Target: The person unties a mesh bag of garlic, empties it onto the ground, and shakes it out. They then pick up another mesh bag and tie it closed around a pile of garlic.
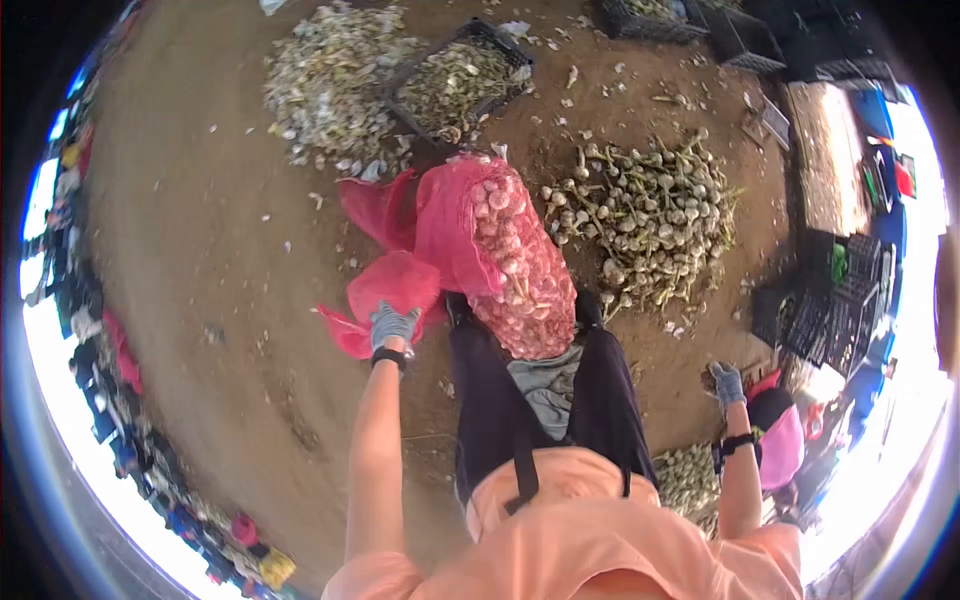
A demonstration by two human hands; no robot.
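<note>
My left hand, in a grey glove, is closed on a loose pink mesh bag at the left. Beside it, a long pink mesh sack full of garlic bulbs lies on the ground, its lower end between my legs. More slack pink mesh spreads from the sack's left side. Out to the right, my gloved right hand is apart from the sack, its fingers spread and nothing seen in them. A heap of garlic with stems lies right of the sack.
Ahead are a pile of garlic trimmings and a black crate of trimmings. Black crates stand at the right. More garlic lies by my right side. A person in pink is close to my right arm.
</note>
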